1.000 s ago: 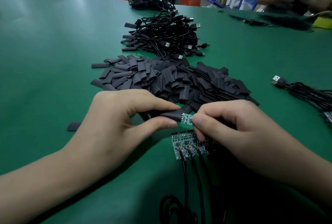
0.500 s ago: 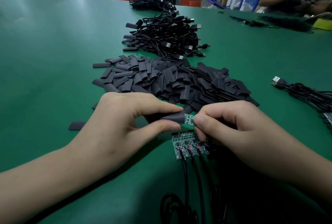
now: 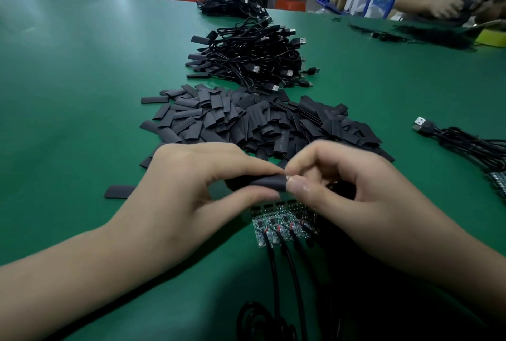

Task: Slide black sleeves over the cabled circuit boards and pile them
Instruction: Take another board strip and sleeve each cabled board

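1. A person's two bare hands met over a green table, seen from a head-worn camera looking down.
2. The left hand pinched a black sleeve between thumb and forefinger, holding it roughly level just above the table.
3. The right hand had its fingers curled, with thumb and forefinger pinching the right end of the same sleeve. Whether a board sat inside could not be seen.
4. Directly under the hands, a row of small circuit boards lay side by side on the table, each with a black cable running toward the viewer.
5. Just beyond the hands lay a broad heap of loose sleeves, flat and black. One stray sleeve lay apart, left of the left hand.
6. Farther back sat a pile of sleeved cables with USB plugs showing, and behind it a second dark cable pile.
7. At the right edge, another cable bundle lay with a USB plug pointing left.
8. In the far right corner, another person's hands worked at the table beside a yellow-green object.
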